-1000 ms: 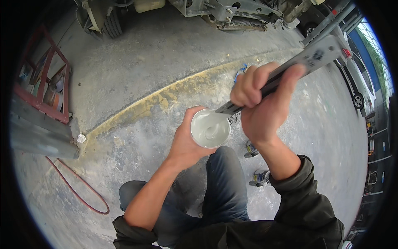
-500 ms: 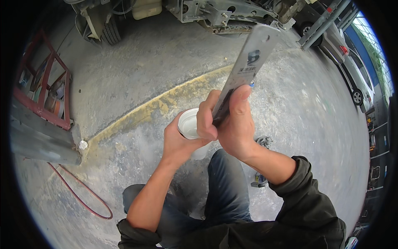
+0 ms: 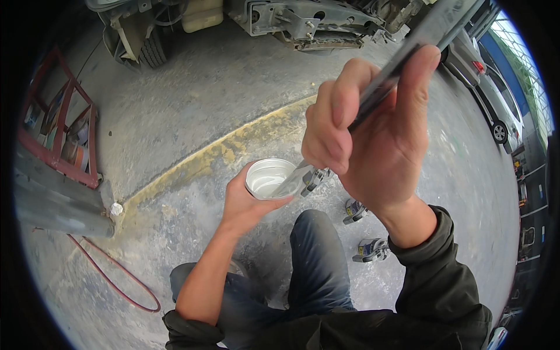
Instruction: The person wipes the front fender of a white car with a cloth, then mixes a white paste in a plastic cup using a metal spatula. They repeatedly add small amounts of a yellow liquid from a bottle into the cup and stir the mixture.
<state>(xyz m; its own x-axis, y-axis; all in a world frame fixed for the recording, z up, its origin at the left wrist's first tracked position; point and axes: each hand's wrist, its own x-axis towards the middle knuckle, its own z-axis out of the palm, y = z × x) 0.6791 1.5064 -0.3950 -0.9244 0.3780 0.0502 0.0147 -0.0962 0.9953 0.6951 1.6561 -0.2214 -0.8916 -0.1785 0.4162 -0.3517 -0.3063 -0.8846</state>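
Two hands were occupied in the head view. The left hand (image 3: 248, 201) wrapped round a whitish cup (image 3: 271, 164), just beyond the right knee (image 3: 315, 224); the right hand (image 3: 379, 140) gripped a long grey strip (image 3: 429, 34), its lower end inside the cup. Pale contents (image 3: 265, 188) were already there (how evenly blended, I could not tell); the strip was not yet out.

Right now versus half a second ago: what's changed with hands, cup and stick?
The right hand moved up and right in the picture; the stick leans further right, its lower end, hidden before, now showing in the cup. Nothing taken hold of or let go. Unchanged: the left hand holds the cup, roughly in place.
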